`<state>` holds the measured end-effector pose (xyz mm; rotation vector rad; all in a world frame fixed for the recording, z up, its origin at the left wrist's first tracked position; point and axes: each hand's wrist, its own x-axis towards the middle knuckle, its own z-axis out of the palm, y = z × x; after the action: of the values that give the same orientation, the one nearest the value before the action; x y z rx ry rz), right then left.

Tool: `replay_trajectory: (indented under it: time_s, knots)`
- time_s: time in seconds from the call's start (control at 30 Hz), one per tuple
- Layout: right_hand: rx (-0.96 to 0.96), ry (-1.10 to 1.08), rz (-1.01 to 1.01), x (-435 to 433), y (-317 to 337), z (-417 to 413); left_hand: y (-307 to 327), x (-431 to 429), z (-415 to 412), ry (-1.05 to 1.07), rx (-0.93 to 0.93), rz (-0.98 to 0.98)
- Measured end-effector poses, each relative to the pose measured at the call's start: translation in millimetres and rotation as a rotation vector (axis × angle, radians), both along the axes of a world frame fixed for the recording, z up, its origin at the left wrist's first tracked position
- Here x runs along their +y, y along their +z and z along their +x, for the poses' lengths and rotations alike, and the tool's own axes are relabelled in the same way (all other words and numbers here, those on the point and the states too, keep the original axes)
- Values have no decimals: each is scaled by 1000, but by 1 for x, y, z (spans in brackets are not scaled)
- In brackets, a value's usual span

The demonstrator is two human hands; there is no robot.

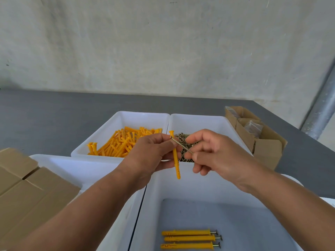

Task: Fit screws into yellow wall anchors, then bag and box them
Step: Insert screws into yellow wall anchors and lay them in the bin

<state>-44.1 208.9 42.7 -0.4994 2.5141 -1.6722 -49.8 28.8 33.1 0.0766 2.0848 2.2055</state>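
My left hand [150, 154] pinches a yellow wall anchor [176, 163] that hangs almost upright, collar end up. My right hand [213, 153] pinches a brass screw [181, 146] that slants up-left, its upper end by the anchor's collar. Behind the hands, a white tub [125, 118] holds several loose yellow anchors [119, 144], and the white tub [199, 120] to its right holds a pile of screws [184, 140]. In the near white tub [181, 189] lie three anchors with screws fitted [190, 239].
Folded cardboard boxes [27, 192] lie at the left over another white tub [72, 165]. Open cardboard boxes [257, 136] with plastic bags inside stand at the right on the dark grey table [45, 115]. A concrete wall rises behind.
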Motion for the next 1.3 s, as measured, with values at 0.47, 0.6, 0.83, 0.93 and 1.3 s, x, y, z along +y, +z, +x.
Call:
replay_trajectory:
  time_s: [0.47,0.6,0.83,0.93,1.3]
  knots:
    - [181,-194,-158,6,4,-3,-6,5,5,-245,0,-178]
    - [212,-305,-250,9,4,-9,-8,5,6,-316,19,-246]
    - [247,-358,-236,10,2,-8,-8,7,8,-378,41,-305]
    - [250,-335,-185,8,1,-8,-8,7,9,-390,46,-315]
    - [163,-243,-23,11,1,-6,-10,9,7,-302,110,-427]
